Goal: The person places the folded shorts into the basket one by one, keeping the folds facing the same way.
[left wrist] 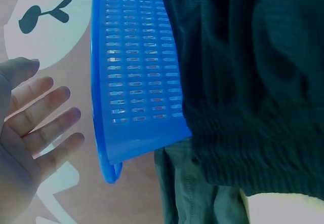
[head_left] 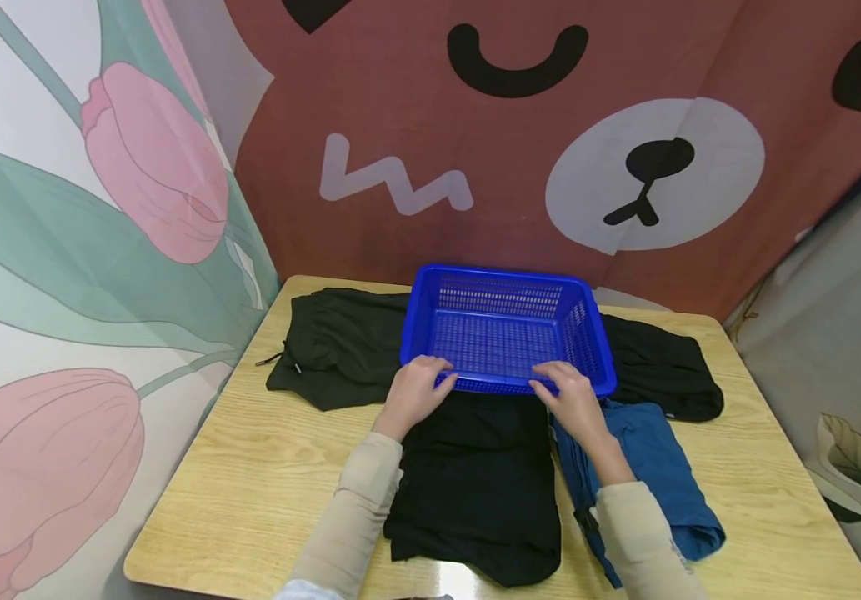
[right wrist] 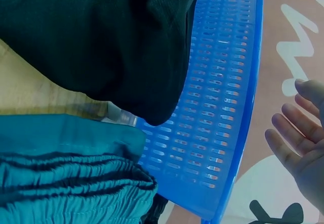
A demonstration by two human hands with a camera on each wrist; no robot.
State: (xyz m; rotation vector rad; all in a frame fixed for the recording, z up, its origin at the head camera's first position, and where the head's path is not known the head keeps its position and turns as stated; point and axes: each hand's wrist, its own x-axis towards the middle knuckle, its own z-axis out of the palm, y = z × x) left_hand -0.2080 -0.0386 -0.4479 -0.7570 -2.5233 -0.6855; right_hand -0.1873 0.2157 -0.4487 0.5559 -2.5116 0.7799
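Note:
A blue plastic basket (head_left: 501, 329) with slotted walls stands at the back of the table, its inside showing bare mesh. Over the left part of its front rim is my left hand (head_left: 418, 387), and in the left wrist view its fingers are spread, a little apart from the basket (left wrist: 142, 72). My right hand (head_left: 568, 400) is over the right part of the same rim; the right wrist view shows its fingers (right wrist: 298, 133) loosely extended, holding nothing. Between my forearms a folded black garment (head_left: 478, 492) lies against the basket's front.
Dark green drawstring shorts (head_left: 347, 346) lie left of the basket, and a folded black garment (head_left: 655, 367) lies to its right. Folded blue pants (head_left: 663, 475) sit under my right forearm. Behind the wooden table (head_left: 265, 475) hangs a bear-print cloth (head_left: 400, 100).

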